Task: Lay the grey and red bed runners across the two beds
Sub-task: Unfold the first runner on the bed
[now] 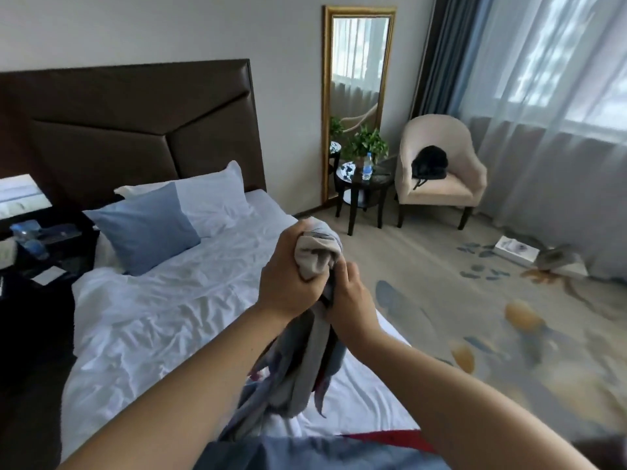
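White, wrinkled sheets cover the bed [163, 310]. Over its near corner hangs the bunched grey runner [305, 361] (a red strip [390, 437] shows lower down), its top clenched in the left hand [288, 279], the right hand [353, 303] gripping it just beneath.
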### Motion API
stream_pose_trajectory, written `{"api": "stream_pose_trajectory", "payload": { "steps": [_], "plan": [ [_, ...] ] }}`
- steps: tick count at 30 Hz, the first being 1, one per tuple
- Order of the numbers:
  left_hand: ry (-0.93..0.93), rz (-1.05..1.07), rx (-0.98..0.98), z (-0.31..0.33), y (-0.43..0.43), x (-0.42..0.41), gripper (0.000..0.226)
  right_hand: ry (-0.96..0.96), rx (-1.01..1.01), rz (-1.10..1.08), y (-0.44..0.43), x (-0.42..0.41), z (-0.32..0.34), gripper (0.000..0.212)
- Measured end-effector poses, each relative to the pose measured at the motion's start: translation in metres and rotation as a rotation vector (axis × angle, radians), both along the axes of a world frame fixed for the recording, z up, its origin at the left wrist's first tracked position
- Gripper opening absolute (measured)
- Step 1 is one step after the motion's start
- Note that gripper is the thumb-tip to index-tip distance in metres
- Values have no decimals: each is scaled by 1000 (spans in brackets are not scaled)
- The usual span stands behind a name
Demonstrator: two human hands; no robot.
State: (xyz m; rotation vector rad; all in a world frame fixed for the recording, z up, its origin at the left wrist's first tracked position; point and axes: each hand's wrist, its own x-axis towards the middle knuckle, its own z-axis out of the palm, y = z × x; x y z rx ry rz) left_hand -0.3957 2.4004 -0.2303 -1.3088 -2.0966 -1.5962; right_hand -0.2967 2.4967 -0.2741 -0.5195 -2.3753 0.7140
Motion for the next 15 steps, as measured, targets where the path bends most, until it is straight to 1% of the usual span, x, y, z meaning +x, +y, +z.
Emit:
{"api": "stream_pose_trajectory", "payload": {
  "steps": [1,2,3,5,6,7,8,9,12,13,15],
  "plan": [
    [83,23,-88,0,5,5,84,-15,35,-17,12,12,1,74],
    [193,42,-147,2,13,12,93,-23,57,-47,26,26,3,73],
    [314,30,-171,3,24,19,97,-26,64,-81,42,42,3,74],
    [518,-57,-169,5,54,41,97,-8,85,-155,73,83,4,75],
    [586,-105,-181,4,70,57,94,23,90,-197,87,105,5,69],
    [624,-164,-193,1,91,81,91,59,60,-240,103,132,8,56],
    [635,-213,-209,-3,109,101,86,82,-17,-276,114,156,16,40],
    [633,-244,-222,-7,126,122,79,78,-5,-329,124,177,23,29],
    [661,-368,-188,-13,188,207,60,46,112,-486,169,266,41,24],
    [658,-418,-165,-13,210,238,58,31,166,-517,183,300,47,24],
    [638,-517,-109,-11,255,304,62,59,171,-600,211,366,61,26]
  ]
}}
